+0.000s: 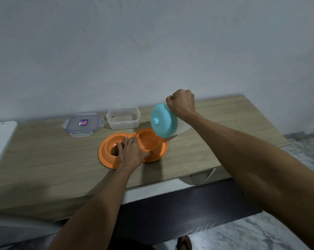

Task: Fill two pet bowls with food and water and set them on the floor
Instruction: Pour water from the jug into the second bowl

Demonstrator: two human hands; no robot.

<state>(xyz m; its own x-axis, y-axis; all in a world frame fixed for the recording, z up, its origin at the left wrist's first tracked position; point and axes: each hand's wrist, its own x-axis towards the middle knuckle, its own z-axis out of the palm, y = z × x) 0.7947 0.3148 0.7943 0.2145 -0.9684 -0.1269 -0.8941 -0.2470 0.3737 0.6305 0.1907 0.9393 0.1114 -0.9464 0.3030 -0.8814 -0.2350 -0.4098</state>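
An orange double pet bowl point(105, 156) sits on the wooden table point(44, 159). Its left well holds brown kibble point(114, 150); its right well point(149, 141) holds a little water. My left hand point(130, 152) presses flat on the ridge between the two wells. My right hand point(181, 103) grips the handle of a jug with a turquoise lid point(161, 121), tipped steeply on its side over the right well. The jug's pale body is mostly hidden behind the lid.
A clear plastic food container point(123, 118), nearly bare inside, stands behind the bowl near the wall. Its clip lid point(83, 124) lies flat to the left. A dark lower surface point(188, 213) and marble floor point(261, 235) lie below the table's front edge.
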